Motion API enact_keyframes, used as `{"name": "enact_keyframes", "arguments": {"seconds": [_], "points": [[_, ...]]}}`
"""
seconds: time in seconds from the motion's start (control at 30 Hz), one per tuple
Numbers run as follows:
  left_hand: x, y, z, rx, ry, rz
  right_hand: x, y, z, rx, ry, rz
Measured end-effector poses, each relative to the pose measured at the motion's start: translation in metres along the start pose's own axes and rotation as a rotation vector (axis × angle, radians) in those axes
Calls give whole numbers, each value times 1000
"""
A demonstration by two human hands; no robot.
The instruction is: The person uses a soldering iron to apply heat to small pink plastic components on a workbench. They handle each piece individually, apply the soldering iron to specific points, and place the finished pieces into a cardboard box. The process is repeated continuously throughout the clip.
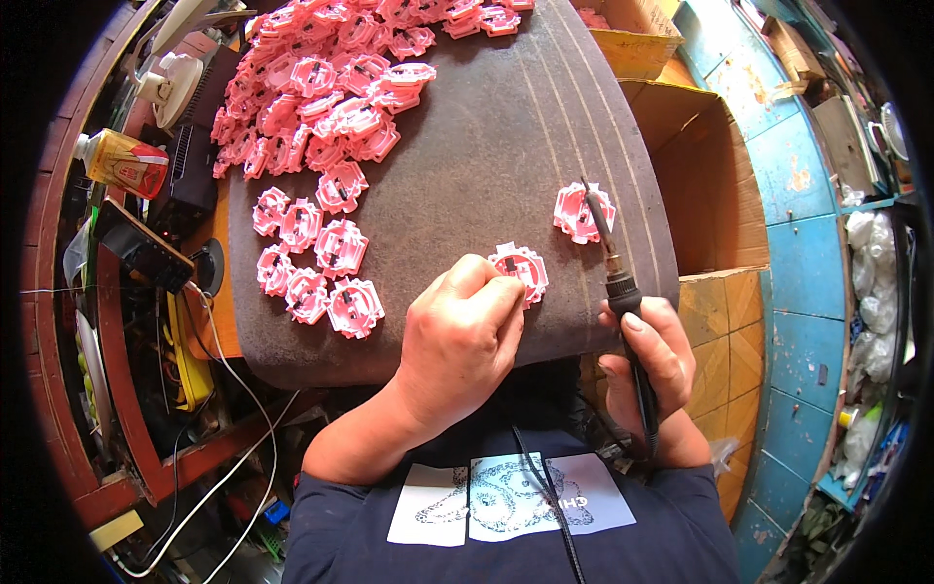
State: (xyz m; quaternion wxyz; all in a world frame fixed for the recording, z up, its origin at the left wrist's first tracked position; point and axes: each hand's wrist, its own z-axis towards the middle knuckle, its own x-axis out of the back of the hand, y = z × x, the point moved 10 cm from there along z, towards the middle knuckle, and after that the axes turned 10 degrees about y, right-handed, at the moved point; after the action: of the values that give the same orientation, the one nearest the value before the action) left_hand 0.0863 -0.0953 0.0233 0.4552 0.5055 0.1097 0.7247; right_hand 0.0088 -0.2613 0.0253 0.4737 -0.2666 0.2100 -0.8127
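Observation:
My right hand [657, 365] is closed around the black handle of a soldering iron [625, 292]. The iron points away from me, and its thin tip passes over a pink plastic housing [569, 214] at the right of the mat. I cannot tell whether the tip touches it. My left hand [457, 331] is closed, its thumb and forefinger pinched at the near left edge of another pink housing [530, 268] with small dark parts inside. Whatever those fingertips hold is hidden by the hand.
A large heap of pink housings [321, 88] covers the far left of the dark mat [467, 146], with several more [341, 248] set out nearer. Cardboard boxes [710, 185] stand to the right. On the left are a phone-like device [146, 243], a drink carton [126, 164] and white cables [243, 384].

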Motion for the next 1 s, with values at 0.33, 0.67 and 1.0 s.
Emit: {"name": "enact_keyframes", "arguments": {"seconds": [0.33, 0.67, 1.0], "points": [[-1, -2, -1, 18, -6, -7, -56, 19, 21, -49, -204, 0], [-1, -3, -1, 21, -12, -6, -67, 24, 27, -31, -272, -39], [-1, -1, 0, 4, 13, -20, -65, 25, 27, -64, -239, -30]]}}
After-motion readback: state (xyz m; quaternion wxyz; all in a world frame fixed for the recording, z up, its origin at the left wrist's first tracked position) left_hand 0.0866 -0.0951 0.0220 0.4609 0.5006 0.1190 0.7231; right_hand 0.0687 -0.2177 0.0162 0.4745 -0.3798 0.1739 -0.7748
